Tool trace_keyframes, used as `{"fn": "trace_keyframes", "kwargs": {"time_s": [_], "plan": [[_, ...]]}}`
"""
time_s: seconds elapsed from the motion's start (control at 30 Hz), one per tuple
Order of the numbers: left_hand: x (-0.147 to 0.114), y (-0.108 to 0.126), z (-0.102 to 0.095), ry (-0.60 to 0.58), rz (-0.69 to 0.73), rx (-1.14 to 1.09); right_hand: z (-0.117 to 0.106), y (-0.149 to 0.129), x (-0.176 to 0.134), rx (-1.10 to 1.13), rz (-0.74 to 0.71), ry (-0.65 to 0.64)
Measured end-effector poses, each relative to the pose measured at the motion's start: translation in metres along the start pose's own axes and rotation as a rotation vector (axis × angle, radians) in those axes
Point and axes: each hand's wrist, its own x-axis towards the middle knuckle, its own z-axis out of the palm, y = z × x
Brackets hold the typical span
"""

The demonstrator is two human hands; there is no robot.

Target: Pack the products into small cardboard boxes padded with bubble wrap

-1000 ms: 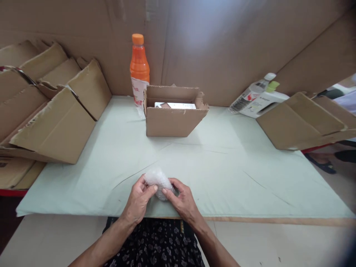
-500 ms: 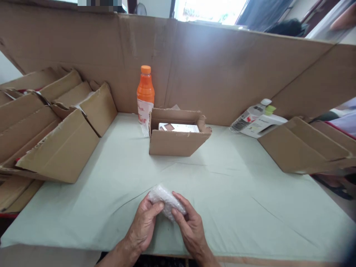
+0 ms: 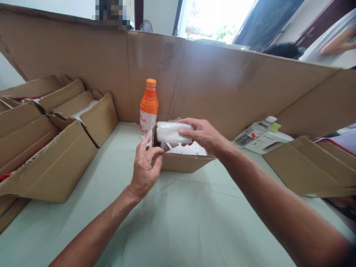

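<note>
A bubble-wrapped bundle (image 3: pixel 171 132), white and roughly block-shaped, is in the grip of my right hand (image 3: pixel 201 133), fingers on one side and thumb on the other. It hovers at the mouth of a small open cardboard box (image 3: pixel 189 163). My left hand (image 3: pixel 146 167) is at the box's front left corner, with fingers at the rim and thumb by the front wall, gripping that corner. Inside the box lies a flat white item (image 3: pixel 191 149) with brown patches, partly covered by the bundle and my right hand.
Behind the box stands an orange bottle (image 3: pixel 148 107). Larger cardboard boxes (image 3: pixel 63 159) fill the left side. At right are a clear bottle (image 3: pixel 254 131), a white container (image 3: pixel 274 142) and another cardboard box (image 3: pixel 303 167). A cardboard wall (image 3: pixel 222 85) closes the back; a person's arm (image 3: pixel 339 42) shows beyond it.
Both hands have gone forward from the table's near side to the box. My left hand has let go of the bundle and taken the box's corner; my right alone carries the bundle.
</note>
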Motion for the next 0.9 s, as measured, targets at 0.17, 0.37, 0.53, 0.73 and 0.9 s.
{"fn": "trace_keyframes", "kwargs": {"time_s": [0.17,0.37,0.53,0.73,0.9], "plan": [[-0.007,0.0,0.003,0.024,-0.033,-0.05,0.019,-0.035,0.037,-0.559,0.212,-0.291],[-0.007,0.001,0.005,0.013,-0.036,-0.118,0.065,-0.06,0.064,-0.922,0.194,-0.398],[-0.012,-0.002,0.005,0.005,-0.037,-0.122,0.055,-0.037,0.061,-0.715,0.189,-0.449],[-0.017,-0.001,0.006,0.023,-0.042,-0.096,0.059,-0.019,0.05,-0.853,0.056,-0.309],[-0.025,-0.009,0.012,0.036,-0.157,-0.282,0.057,-0.024,0.038,-0.872,0.005,-0.203]]}}
